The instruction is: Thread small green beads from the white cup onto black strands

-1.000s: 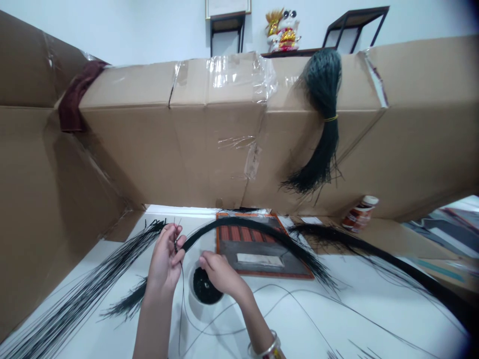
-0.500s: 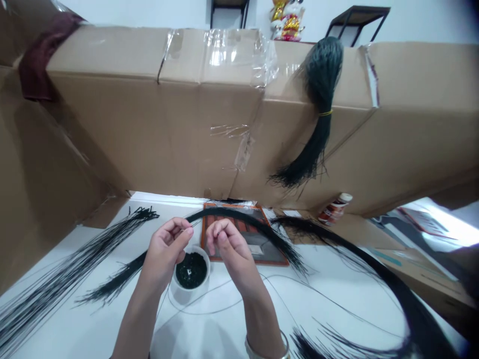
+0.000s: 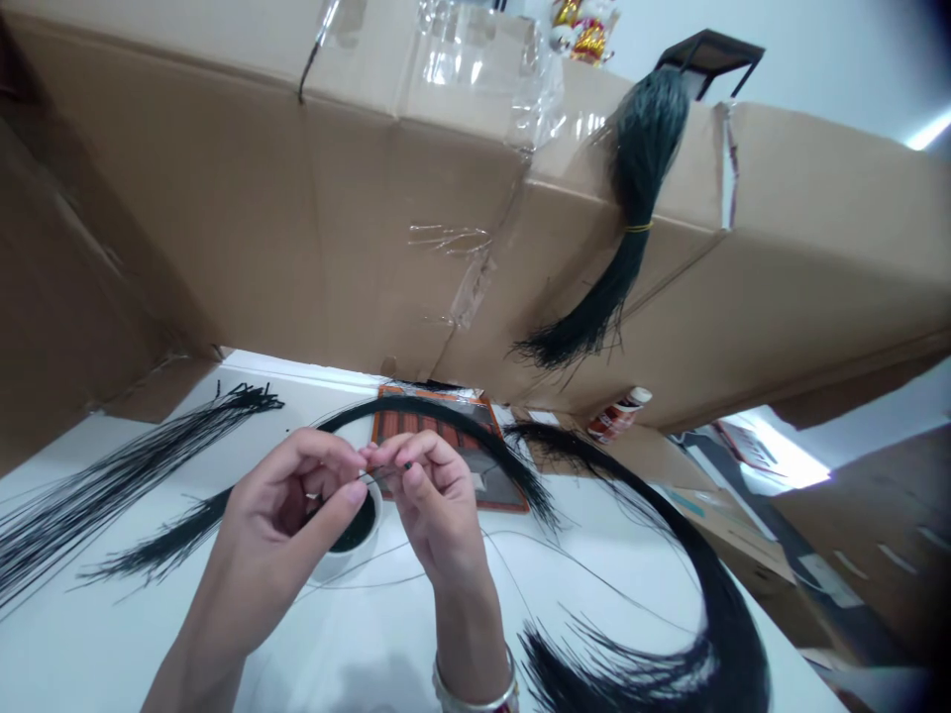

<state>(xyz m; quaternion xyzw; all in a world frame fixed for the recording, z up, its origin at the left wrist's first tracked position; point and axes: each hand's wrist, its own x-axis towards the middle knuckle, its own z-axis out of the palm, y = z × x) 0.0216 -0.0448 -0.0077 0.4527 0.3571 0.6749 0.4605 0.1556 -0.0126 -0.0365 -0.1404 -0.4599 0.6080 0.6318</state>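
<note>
My left hand [image 3: 286,535] pinches a thin dark wire between thumb and index finger. Beside it on the right, my right hand [image 3: 431,495] is also closed in a pinch, with a tiny dark bead [image 3: 408,465] at its fingertips. The fingertips of both hands nearly meet. Partly hidden under my left hand, a white bowl [image 3: 375,515] holds small dark pieces. Behind the hands, a curved bundle of dark strands [image 3: 438,408] lies across an orange-edged picture board [image 3: 512,495].
More dark strands lie at the left [image 3: 149,475] and right [image 3: 728,594]. A tied bundle [image 3: 631,228] hangs over the cardboard wall [image 3: 357,248]. A red bottle with a white cap [image 3: 618,416] leans near its base. Loose wires curve over the white table [image 3: 357,634].
My hands have come together, and my left hand looks larger and covers more of the bowl. The camera view has tilted and shifted, with the surroundings displaced leftward.
</note>
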